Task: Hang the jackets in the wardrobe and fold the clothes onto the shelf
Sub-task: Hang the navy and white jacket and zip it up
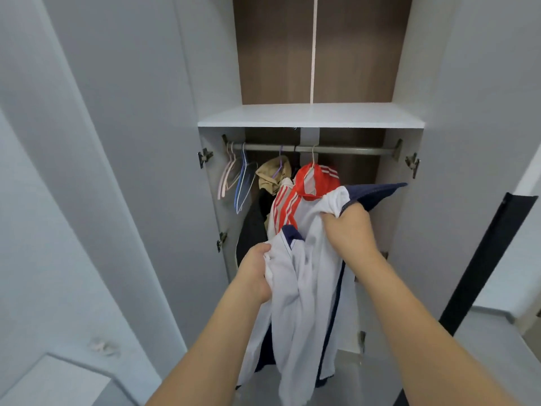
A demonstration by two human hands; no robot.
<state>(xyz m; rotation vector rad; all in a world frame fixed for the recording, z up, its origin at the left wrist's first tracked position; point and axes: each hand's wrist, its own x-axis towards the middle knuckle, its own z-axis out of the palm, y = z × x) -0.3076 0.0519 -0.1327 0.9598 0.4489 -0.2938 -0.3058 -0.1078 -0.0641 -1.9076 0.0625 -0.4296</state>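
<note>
A white jacket with navy trim [304,288] is held up in front of the open wardrobe [439,83]. Its lower bunched cloth is gripped by the closed left hand [257,273], and its upper edge near the navy collar is clenched in the right hand [348,230]. Behind it, a red and white striped jacket [307,186] is hung on the rail [351,150], with a tan garment [272,174] and a dark garment [251,230] beside it. Empty pink hangers [227,174] and blue hangers [244,183] are seen at the rail's left end. The white shelf [310,115] above is bare. No writing can be read.
</note>
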